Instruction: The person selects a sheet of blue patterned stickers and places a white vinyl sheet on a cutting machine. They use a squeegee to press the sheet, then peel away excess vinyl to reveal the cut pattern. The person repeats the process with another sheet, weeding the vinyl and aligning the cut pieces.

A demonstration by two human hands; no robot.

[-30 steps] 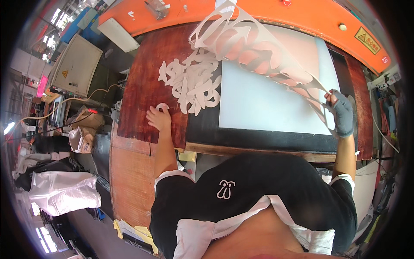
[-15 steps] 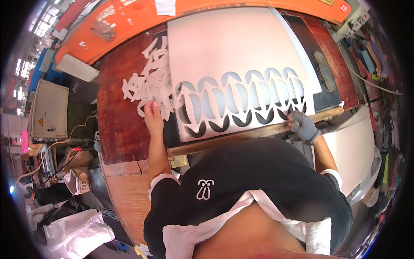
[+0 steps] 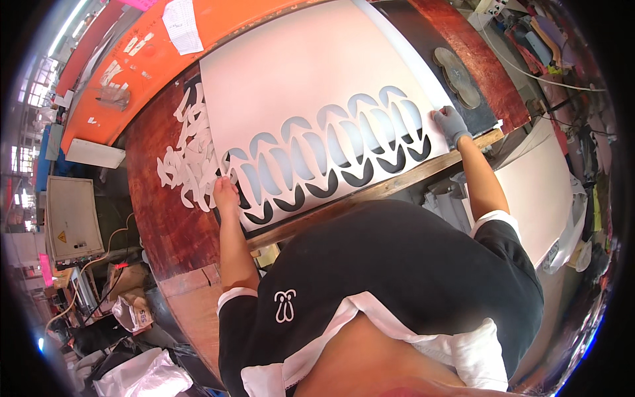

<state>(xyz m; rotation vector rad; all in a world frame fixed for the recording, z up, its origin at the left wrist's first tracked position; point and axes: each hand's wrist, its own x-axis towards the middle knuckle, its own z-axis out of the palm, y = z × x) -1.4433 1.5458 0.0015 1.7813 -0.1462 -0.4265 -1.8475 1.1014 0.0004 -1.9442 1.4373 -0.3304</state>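
A large pale pinkish-white sheet (image 3: 297, 73) lies on the dark cutting board, with a double row of curved cut-outs along its near part. White and black show through the holes. My bare left hand (image 3: 226, 193) is closed at the sheet's near left edge, beside a heap of white curved cut pieces (image 3: 192, 155). At the right edge, my right hand (image 3: 452, 126), in a grey glove with bare fingertips, pinches the sheet between thumb and fingers. Beyond the right hand, a metal cutting die (image 3: 456, 78) of rounded outline rests on the board.
An orange machine beam (image 3: 149, 59) crosses the far side, with a paper (image 3: 182, 26) hanging on it. The reddish-brown table (image 3: 155, 218) extends left. A wooden strip (image 3: 370, 188) borders the board's near edge. A grey electrical box (image 3: 73, 215) stands at left; pale sheets (image 3: 536, 198) lie at right.
My right hand has gone from the near cut-outs to the sheet's right edge. My left hand has left the heap for the sheet's left edge. The whole view has turned and shifted.
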